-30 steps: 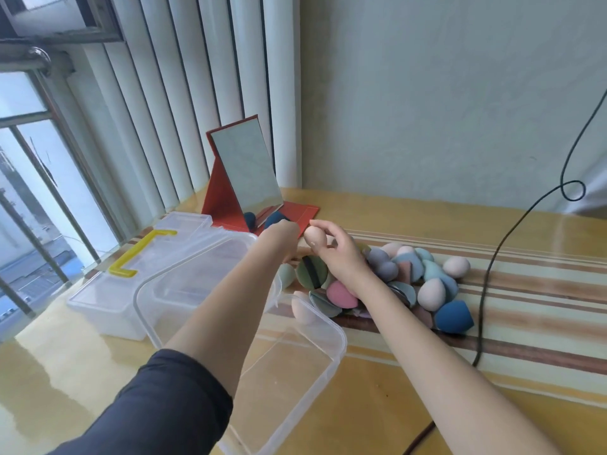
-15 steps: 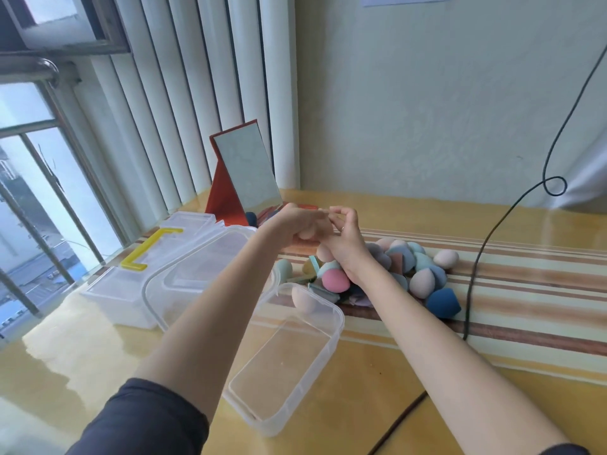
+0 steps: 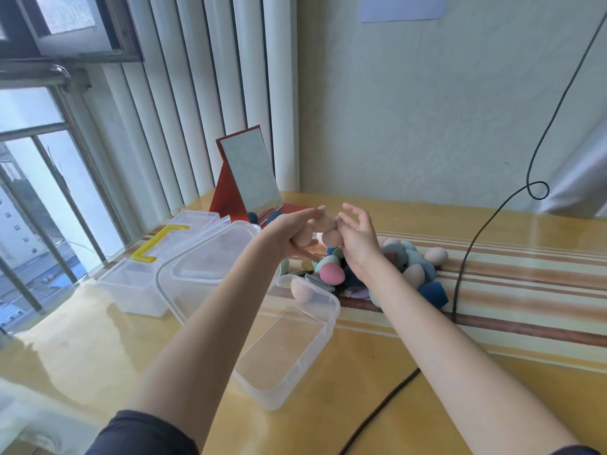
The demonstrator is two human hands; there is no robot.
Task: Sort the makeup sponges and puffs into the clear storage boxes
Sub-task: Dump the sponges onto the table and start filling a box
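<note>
My left hand [image 3: 289,239] is raised above the pile and grips beige egg-shaped sponges [image 3: 320,223] between its fingers and thumb. My right hand [image 3: 358,239] is right beside it with fingers spread and loose, touching another beige sponge [image 3: 331,238] between the two hands. Below lies the pile of sponges and puffs [image 3: 399,259], with a pink sponge [image 3: 331,273] and a dark blue sponge [image 3: 434,293] among them. The near clear box [image 3: 332,326] is open and holds one beige sponge [image 3: 300,290] at its far end.
A clear lid [image 3: 184,274] leans between the near box and a second clear box [image 3: 131,292] with a yellow handle [image 3: 159,245] at the left. A red-backed mirror [image 3: 250,178] stands behind. A black cable [image 3: 460,277] runs down across the table right of the pile.
Both hands rose from the pile and came together. My right hand brought a beige sponge to my left hand and then spread its fingers.
</note>
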